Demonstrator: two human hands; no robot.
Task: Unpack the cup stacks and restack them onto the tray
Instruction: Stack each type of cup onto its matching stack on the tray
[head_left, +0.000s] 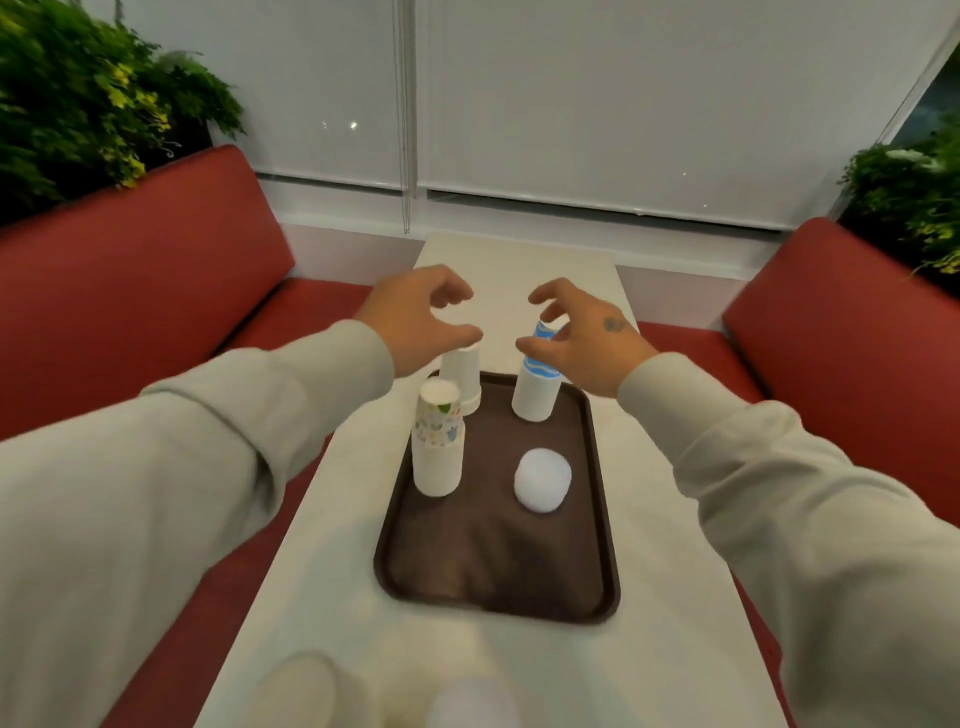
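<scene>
Hovering curled, my left hand holds nothing; I cannot tell whether right hand grips blue-waved paper cups on the brown plastic tray.

A: What flanks the white desk?

B: Two red seats, the left seat and the right seat. Behind their backrests are leafy plants, the left plant and the right plant.

A: And beyond the desk's far end?

B: Lowered pale blinds, with a thin cord hanging between two panels, above a white sill.
</scene>
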